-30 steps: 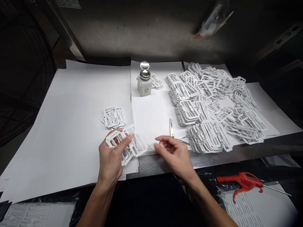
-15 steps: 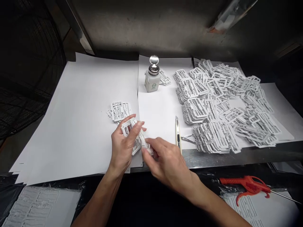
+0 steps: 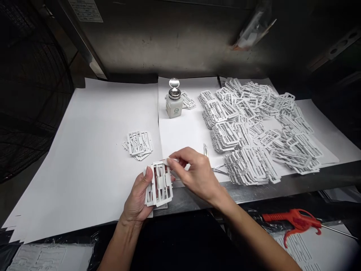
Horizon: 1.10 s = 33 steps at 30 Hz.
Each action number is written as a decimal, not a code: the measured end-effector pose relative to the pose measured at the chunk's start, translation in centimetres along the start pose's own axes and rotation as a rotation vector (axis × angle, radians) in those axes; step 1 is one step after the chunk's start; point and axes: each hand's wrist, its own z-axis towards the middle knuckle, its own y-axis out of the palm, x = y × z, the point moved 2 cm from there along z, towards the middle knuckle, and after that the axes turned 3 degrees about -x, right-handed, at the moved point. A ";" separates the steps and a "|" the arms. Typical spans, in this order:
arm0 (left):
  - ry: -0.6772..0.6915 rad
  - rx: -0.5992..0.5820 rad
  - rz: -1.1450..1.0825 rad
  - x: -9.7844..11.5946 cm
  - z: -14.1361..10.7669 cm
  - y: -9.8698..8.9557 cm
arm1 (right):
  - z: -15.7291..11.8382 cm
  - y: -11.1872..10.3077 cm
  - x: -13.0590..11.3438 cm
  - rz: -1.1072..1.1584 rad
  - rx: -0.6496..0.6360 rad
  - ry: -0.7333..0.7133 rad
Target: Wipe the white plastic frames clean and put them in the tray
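My left hand (image 3: 137, 199) is closed around white plastic frames (image 3: 162, 182) with thin inner bars, the thumb lying over their left edge. More than one frame seems to overlap in that hand. At the upper right corner of the frames, my right hand (image 3: 197, 174) is pinched on a small white piece (image 3: 173, 160) whose kind I cannot make out. Just beyond my left hand, a small pile of similar frames (image 3: 138, 145) lies on the white paper (image 3: 93, 150). A utility knife (image 3: 205, 149) is partly hidden behind my right hand.
Stacks of white frames (image 3: 251, 163) cover the right side. A pump bottle (image 3: 174, 105) with its lid raised stands at the back, with a few frames (image 3: 188, 100) behind it. Metal pliers or tweezers (image 3: 220, 170) lie beside the stacks. A red air blow gun (image 3: 299, 220) is below the metal edge.
The frames in my left hand have turned to face me more squarely and moved lower. My right hand has shifted up to their top corner. The whole view has tilted slightly.
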 end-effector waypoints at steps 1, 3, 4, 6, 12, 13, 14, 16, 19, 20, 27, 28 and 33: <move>-0.017 -0.005 0.002 0.1 0.0 0.0 | -0.1 -0.3 0.3 -0.002 0.015 0.035; -0.038 -0.009 -0.011 0.3 0.1 -0.1 | -0.4 -0.8 0.7 0.009 0.050 0.073; -0.038 -0.007 -0.028 0.4 0.2 0.0 | -0.5 -0.9 0.8 0.019 0.060 0.071; -0.029 -0.004 -0.072 0.4 0.4 0.2 | -0.8 -0.8 0.6 0.017 0.052 0.046; 0.023 0.045 -0.118 0.9 0.7 0.3 | -3.7 0.2 0.3 -0.036 -0.226 0.034; 0.027 0.061 -0.119 1.0 0.7 0.2 | -4.3 0.1 0.3 -0.022 -0.251 0.049; 0.030 0.076 -0.120 1.0 0.7 0.1 | -4.8 0.1 0.3 -0.002 -0.253 0.069; 0.030 0.093 -0.116 0.9 0.7 0.0 | -5.2 0.0 0.1 0.042 -0.205 0.108; 0.017 0.075 -0.112 0.6 0.8 0.3 | -4.6 0.5 -0.8 0.090 -0.124 0.076; 0.014 0.069 -0.117 0.5 0.9 0.5 | -4.3 0.8 -1.2 0.096 -0.112 0.035; 0.053 0.101 -0.157 1.0 0.5 0.1 | -5.0 1.1 -0.5 0.023 -0.202 0.025; 0.047 0.096 -0.163 1.1 0.5 0.0 | -5.1 0.7 -0.2 0.018 -0.159 0.063; 0.057 0.085 -0.186 1.3 0.4 -0.1 | -4.9 0.3 -0.1 0.110 -0.108 0.080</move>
